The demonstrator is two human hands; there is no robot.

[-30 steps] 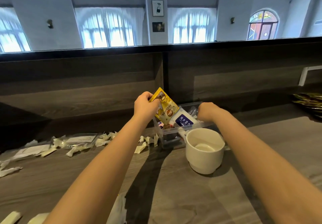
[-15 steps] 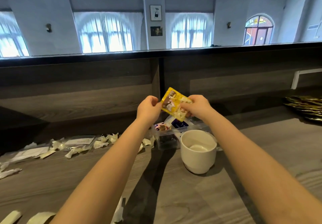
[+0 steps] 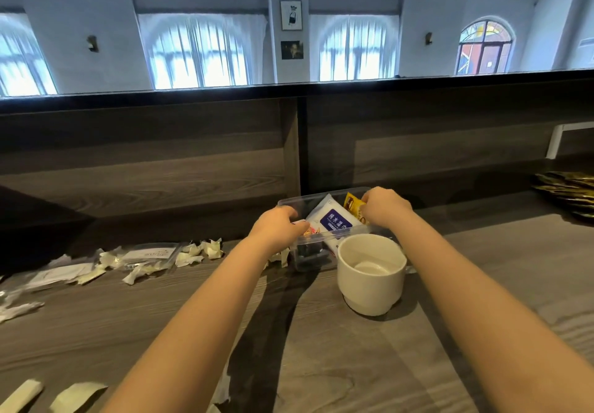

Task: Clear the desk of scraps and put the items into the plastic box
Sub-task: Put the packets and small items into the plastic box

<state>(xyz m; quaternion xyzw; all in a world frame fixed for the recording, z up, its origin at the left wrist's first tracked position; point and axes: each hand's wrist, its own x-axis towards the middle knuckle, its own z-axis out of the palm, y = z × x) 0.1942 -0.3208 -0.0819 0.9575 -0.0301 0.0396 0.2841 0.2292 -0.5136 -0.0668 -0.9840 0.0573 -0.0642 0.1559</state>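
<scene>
Box [image 3: 318,195] of clear plastic sits at the back of the desk [image 3: 353,364], just behind a white cup [image 3: 369,279]. The right hand [image 3: 384,208] pinches a yellow sachet [image 3: 351,203] standing inside it beside a wipes pack [image 3: 334,219]. The left hand [image 3: 276,229] curls over the box's near-left corner; whether it grips anything cannot be told. Scraps [image 3: 193,253] litter the desk to the left.

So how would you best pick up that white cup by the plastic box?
Probably around its round wall below the rim, coming from the near side. The white cup stands upright, no handle plainly showing. The plastic box sits close behind it, and the right hand pinching the yellow sachet is busy there.
</scene>
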